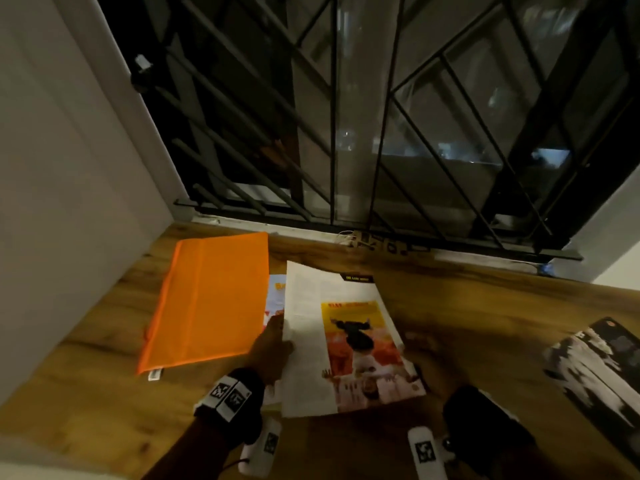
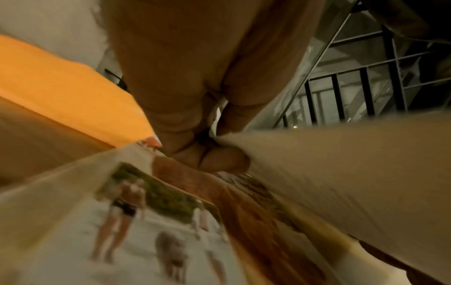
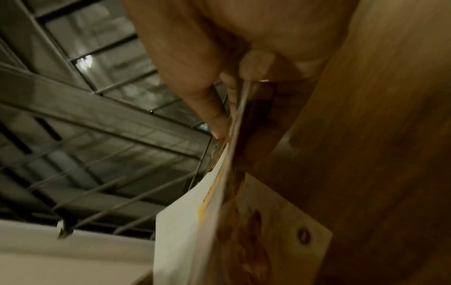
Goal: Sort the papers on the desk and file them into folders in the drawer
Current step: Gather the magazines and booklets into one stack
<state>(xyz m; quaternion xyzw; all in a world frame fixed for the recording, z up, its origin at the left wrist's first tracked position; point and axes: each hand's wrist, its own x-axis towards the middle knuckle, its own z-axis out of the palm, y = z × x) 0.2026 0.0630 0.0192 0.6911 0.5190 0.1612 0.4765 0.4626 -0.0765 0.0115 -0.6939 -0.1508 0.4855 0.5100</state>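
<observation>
A printed page (image 1: 346,341) with a yellow and red picture is lifted off the wooden desk (image 1: 485,306), tilted up toward me. My left hand (image 1: 278,336) pinches its left edge; in the left wrist view the left hand (image 2: 214,142) has thumb and fingers closed on the sheet (image 2: 341,173). My right hand (image 3: 229,115) pinches the page's right edge (image 3: 185,221) between thumb and fingers. An orange folder (image 1: 207,299) lies flat to the left. More papers (image 1: 275,296) lie beneath the held page, one showing a photo of people (image 2: 146,221).
A dark printed sheet (image 1: 595,368) lies at the desk's right edge. A barred window (image 1: 381,116) runs along the back of the desk, and a white wall (image 1: 52,202) closes off the left side. No drawer is in view.
</observation>
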